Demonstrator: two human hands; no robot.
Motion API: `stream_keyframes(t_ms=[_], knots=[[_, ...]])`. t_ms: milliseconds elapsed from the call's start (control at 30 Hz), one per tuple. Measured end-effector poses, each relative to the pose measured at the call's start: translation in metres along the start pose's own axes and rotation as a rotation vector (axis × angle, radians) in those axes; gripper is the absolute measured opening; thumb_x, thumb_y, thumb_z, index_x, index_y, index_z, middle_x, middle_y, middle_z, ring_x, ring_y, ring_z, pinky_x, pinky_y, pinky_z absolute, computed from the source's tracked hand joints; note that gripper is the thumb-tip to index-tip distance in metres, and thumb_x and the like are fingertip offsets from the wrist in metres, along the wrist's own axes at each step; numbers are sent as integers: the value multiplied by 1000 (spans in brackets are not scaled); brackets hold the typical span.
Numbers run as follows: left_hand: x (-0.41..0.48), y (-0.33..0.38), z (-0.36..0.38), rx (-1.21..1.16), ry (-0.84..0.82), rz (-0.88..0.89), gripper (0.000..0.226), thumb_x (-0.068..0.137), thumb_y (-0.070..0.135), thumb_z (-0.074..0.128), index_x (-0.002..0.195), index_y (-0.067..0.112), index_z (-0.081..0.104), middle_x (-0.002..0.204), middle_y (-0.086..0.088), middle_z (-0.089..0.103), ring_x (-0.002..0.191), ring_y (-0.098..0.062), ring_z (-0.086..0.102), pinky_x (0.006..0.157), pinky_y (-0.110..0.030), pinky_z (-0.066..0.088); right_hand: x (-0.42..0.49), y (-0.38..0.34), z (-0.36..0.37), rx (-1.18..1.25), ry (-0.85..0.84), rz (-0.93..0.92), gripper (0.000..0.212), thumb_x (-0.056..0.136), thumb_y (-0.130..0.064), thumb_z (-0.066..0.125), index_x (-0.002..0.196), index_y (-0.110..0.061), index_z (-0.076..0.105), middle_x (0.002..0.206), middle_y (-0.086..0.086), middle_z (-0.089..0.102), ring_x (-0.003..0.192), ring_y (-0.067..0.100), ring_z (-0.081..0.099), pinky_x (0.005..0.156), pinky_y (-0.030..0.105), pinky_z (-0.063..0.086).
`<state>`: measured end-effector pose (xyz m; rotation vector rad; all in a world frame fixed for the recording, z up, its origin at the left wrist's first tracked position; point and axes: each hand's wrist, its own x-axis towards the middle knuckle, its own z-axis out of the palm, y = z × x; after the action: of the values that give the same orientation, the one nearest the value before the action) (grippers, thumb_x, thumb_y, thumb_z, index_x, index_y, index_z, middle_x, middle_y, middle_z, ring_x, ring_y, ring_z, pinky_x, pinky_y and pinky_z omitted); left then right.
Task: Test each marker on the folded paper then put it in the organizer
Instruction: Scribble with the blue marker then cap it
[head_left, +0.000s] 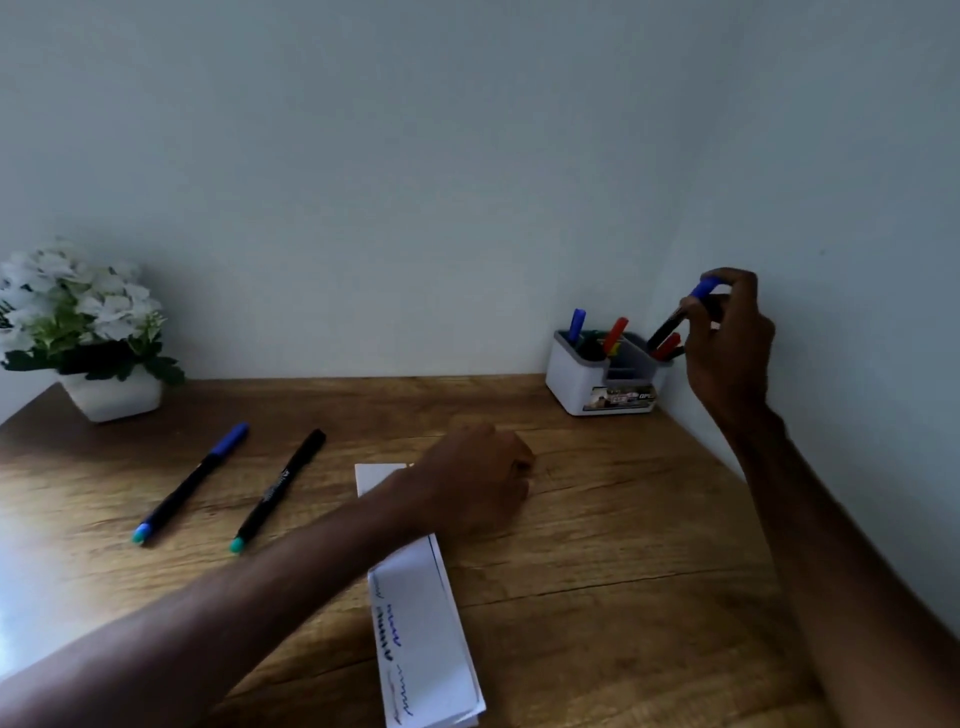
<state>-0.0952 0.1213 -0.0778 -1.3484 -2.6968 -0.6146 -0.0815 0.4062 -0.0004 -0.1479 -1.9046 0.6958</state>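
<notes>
My right hand (727, 343) grips a blue-capped black marker (675, 319), its lower end dipping into the right side of the white and grey organizer (576, 387) at the desk's back right corner. Blue and red capped markers stand in the organizer. My left hand (475, 475) rests as a loose fist on the upper part of the folded white paper (426, 623), which carries scribbles along its left edge. Two capped markers lie on the desk to the left: a blue-capped one (189, 483) and a black-capped one (280, 491).
A white pot of white flowers (83, 332) stands at the back left of the wooden desk (623, 571). Walls close in behind and on the right. Bright glare falls on the desk's left front.
</notes>
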Motion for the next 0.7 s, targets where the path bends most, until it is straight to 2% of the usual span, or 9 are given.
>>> stream_keyframes(t_ms=[100,133,267,367,467,633,700], knots=[[0,-1,2,20,7,15,38,97,38,58,125,16,71,113,0,75,96,-14,68,88,-37,58,-3,12,5,-44,-65,6,29,100,-6,59,128,-8,52,109,18,72,101,29,72,73,11,48],[1,0,3,34,7,12,37,97,37,58,125,16,71,112,0,76,96,-15,68,88,-37,58,-4,13,5,-51,-75,13,29,101,-6,58,128,-7,52,110,19,72,102,30,71,73,10,47],[1,2,4,58,16,-5,33,97,34,56,117,14,73,109,-1,75,98,-17,68,89,-39,58,-7,14,8,-60,-94,12,28,102,-4,55,130,-4,52,115,24,70,107,33,70,81,24,51],[0,3,4,36,9,-2,34,98,34,56,122,15,71,114,-1,74,102,-17,66,91,-39,58,-7,14,9,-77,-114,-11,28,102,-4,54,131,-4,54,118,24,69,109,34,69,83,23,50],[0,3,3,39,4,-1,37,99,35,56,129,17,68,121,-1,72,110,-18,63,94,-40,56,-7,12,9,-104,-122,-33,31,102,-5,54,133,-3,55,115,22,71,106,26,68,87,22,47],[-1,3,3,34,16,-2,31,99,33,55,120,16,72,108,0,74,99,-15,64,87,-38,58,-9,11,7,-88,-132,-17,36,99,-4,59,135,-4,54,119,19,69,110,28,67,92,32,53],[-1,4,3,35,17,-1,31,99,33,55,118,15,72,107,0,74,100,-16,65,87,-37,58,-11,10,4,-102,-136,-19,38,97,-4,61,134,-5,53,122,18,68,111,27,66,92,39,56]])
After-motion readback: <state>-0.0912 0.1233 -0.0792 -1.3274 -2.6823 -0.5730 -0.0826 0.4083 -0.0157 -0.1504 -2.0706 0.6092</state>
